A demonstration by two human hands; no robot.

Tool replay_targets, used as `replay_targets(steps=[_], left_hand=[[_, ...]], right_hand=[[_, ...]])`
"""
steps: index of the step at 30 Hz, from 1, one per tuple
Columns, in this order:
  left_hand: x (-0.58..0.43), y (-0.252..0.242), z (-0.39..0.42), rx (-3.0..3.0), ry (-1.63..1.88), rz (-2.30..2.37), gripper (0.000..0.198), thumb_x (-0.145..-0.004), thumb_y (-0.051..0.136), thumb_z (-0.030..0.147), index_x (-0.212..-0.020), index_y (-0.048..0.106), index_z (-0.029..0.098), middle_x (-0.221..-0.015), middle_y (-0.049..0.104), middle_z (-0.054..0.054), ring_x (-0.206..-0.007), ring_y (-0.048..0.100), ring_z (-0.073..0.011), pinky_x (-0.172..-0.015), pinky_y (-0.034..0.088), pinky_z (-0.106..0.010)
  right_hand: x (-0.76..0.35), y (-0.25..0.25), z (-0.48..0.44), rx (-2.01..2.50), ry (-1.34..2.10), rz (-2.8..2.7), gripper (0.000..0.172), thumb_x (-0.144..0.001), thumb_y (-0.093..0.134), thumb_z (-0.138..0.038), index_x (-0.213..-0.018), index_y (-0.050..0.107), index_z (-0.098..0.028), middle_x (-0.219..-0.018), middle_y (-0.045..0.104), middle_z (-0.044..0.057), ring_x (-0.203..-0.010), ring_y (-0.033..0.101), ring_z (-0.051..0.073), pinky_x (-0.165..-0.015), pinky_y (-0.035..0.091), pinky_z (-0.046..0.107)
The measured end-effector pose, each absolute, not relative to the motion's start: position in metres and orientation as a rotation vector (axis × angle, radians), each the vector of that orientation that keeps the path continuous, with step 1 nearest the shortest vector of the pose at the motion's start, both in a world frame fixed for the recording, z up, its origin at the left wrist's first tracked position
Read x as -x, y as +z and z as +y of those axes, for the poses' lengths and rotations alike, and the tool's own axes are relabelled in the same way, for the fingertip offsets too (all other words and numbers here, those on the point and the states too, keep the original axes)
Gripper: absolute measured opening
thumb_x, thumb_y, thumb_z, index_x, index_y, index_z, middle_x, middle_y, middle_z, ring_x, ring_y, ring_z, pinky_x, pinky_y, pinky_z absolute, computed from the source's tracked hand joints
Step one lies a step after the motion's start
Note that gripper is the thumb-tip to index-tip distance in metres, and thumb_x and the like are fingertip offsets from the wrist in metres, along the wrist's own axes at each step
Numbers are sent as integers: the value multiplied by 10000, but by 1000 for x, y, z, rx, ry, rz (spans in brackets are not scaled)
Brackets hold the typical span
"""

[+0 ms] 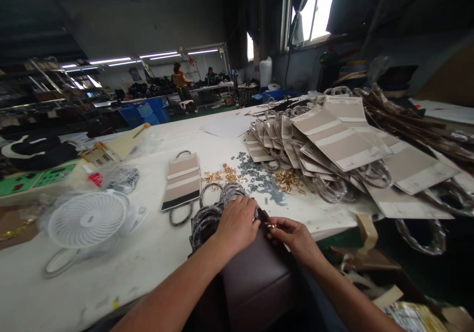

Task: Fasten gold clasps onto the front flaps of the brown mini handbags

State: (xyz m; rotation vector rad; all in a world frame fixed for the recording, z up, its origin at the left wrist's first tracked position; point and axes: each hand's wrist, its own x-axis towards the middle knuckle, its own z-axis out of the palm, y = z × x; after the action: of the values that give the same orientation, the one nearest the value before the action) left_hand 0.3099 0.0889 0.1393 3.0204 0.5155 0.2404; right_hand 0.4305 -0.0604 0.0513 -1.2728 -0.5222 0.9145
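Observation:
A dark brown leather-like bag (259,272) lies at the table's front edge, close to my body. My left hand (239,222) is closed over its upper edge, beside several plastic-wrapped handles (207,221). At the bag's right corner, my right hand (291,235) pinches a small gold-coloured metal fitting (272,226) between thumb and fingers. Whether the fitting touches the bag I cannot tell. Just beyond are loose gold fittings (289,180) and a scatter of flat grey metal plates (259,176). A beige panel with looped handles (181,181) lies left of them.
Beige panels with wrapped handles (333,139) are piled along the right of the white table (155,263), some overhanging its edge. A white fan (89,218) in clear plastic lies at left. Cardboard boxes and scraps (370,268) are below right. Two people (181,82) are far back.

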Motion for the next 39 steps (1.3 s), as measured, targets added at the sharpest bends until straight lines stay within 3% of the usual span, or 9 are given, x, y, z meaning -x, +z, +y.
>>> replay_targets(steps=[4,7,13,17,23,27,32,35,39], left_hand=[[-325,146,92,-3123,246,301,307,-893,585,240,-1181,640,149,-1321,614,-152,-1261,489,-316,-1041,403,-469],[-343,154,100,-3172,-30,223,199,-890,592,247,-1008,720,151,-1146,713,-148,-1168,568,-314,-1013,413,-477],[-367,172,109,-3090,-265,172,84,-834,692,221,-855,771,239,-962,770,-57,-1081,635,-278,-988,441,-438],[-373,170,99,-2930,-260,162,270,-827,700,273,-1091,758,279,-1053,779,-29,-1056,683,-250,-887,506,-353],[-374,164,76,-2619,-172,286,565,-827,693,503,-1312,661,215,-1100,777,-61,-1085,693,-287,-883,539,-359],[-358,160,67,-2347,44,285,672,-929,553,583,-1477,481,201,-1287,705,-76,-1062,697,-237,-920,538,-341],[-316,145,65,-2623,361,407,321,-1009,482,350,-1246,611,176,-1214,676,-100,-1172,603,-247,-1034,481,-380],[-297,138,69,-2933,275,500,362,-897,674,390,-1169,629,156,-1134,662,-126,-1128,569,-320,-986,497,-474],[-295,135,69,-3116,179,493,430,-857,721,455,-1140,632,143,-1103,646,-139,-1076,562,-339,-937,506,-491]], right_hand=[[-424,47,-53,1434,726,-710,389,-844,746,-544,-982,785,-183,-750,687,28,-673,624,168,-632,502,277],[-419,47,-53,1449,559,-852,335,-883,709,-528,-894,789,-203,-873,702,46,-804,646,190,-741,521,281],[-411,41,-58,1505,524,-848,360,-915,664,-550,-1029,785,-231,-846,730,47,-697,664,197,-626,551,268],[-405,35,-57,1469,296,-1000,244,-937,666,-464,-991,795,-263,-1027,749,78,-946,714,250,-858,582,307],[-399,27,-58,1533,203,-915,267,-937,657,-442,-1039,787,-233,-1072,770,97,-1025,718,308,-973,567,409],[-395,34,-59,1454,249,-917,306,-935,650,-439,-1098,776,-213,-1153,755,115,-1069,707,319,-1000,549,431],[-415,43,-56,1529,499,-614,438,-862,695,-567,-1054,787,-183,-1013,786,108,-925,738,310,-815,605,379],[-432,42,-55,1553,635,-532,508,-795,741,-593,-1057,776,-158,-862,783,94,-738,730,272,-660,595,356],[-443,44,-57,1644,587,-664,477,-807,722,-541,-1113,753,-176,-820,768,62,-722,715,252,-689,568,360]])
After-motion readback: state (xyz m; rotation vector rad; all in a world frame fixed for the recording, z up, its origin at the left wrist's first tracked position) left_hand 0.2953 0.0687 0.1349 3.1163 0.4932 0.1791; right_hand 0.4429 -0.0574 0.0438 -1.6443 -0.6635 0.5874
